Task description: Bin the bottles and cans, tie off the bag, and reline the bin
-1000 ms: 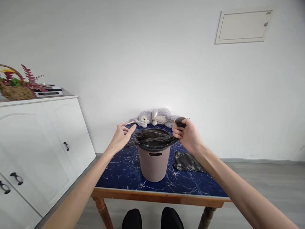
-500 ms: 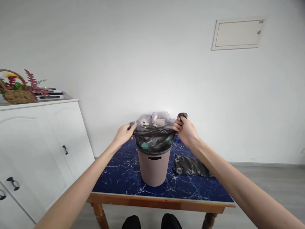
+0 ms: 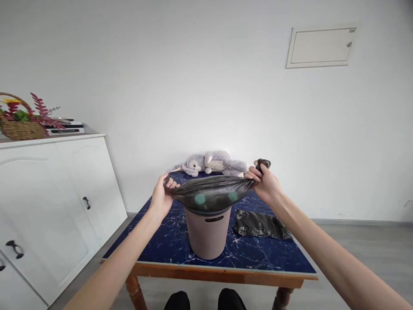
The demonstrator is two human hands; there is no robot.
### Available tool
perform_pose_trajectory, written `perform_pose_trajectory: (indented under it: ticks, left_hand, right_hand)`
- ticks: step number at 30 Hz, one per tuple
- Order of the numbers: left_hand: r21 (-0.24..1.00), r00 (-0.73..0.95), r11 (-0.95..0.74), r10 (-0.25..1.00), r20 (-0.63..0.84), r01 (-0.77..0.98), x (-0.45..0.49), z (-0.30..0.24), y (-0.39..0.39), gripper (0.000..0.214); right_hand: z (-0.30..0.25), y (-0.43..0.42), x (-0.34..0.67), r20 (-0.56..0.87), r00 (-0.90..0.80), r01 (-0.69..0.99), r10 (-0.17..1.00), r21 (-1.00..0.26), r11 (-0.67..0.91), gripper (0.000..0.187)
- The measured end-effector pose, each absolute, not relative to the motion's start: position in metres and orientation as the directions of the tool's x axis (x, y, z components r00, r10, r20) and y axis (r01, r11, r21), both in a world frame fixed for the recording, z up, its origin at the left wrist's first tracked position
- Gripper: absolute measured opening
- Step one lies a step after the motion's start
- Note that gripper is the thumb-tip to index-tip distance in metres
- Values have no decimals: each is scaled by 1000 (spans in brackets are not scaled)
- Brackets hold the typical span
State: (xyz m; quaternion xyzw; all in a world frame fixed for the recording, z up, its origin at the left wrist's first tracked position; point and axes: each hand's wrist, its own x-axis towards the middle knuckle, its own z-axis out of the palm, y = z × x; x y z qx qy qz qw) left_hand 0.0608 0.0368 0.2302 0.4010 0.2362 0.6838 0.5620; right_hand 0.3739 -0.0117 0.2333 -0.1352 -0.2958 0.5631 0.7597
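Observation:
A pinkish-grey plastic bin [image 3: 208, 232] stands in the middle of a blue marbled table [image 3: 161, 245]. A black bin bag [image 3: 211, 193] sits in it, its top pulled taut and flat above the rim. My left hand [image 3: 161, 196] is closed on the bag's left edge. My right hand [image 3: 265, 184] is closed on the right edge, with a bunched end of bag sticking up from the fist. Greenish shapes show through the thin plastic.
A second crumpled black bag [image 3: 261, 224] lies on the table right of the bin. A grey plush toy [image 3: 209, 162] lies at the table's far edge by the wall. A white cabinet [image 3: 54, 202] with a flower basket [image 3: 19, 118] stands left.
My left hand went from open beside the bag to gripping its left edge. Both hands then pulled apart, stretching the bag's top wide and flat over the bin.

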Motion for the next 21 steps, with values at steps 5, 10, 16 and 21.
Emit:
perform_pose_trajectory:
  ticks: [5, 10, 16, 21]
  left_hand:
    - [824, -8, -278, 949, 315, -493, 59, 222, 19, 41]
    - [894, -56, -447, 892, 448, 39, 53, 213, 6, 41]
    - [864, -88, -497, 860, 503, 85, 79, 234, 1, 41]
    - [890, -12, -452, 892, 452, -67, 101, 254, 2, 37]
  right_hand:
    - [229, -19, 374, 308, 173, -756, 935, -567, 327, 27]
    - [233, -26, 367, 364, 170, -601, 916, -698, 389, 29]
    - [255, -26, 327, 416, 63, -347, 907, -843, 411, 23]
    - [267, -30, 284, 384, -322, 70, 865, -902, 427, 70]
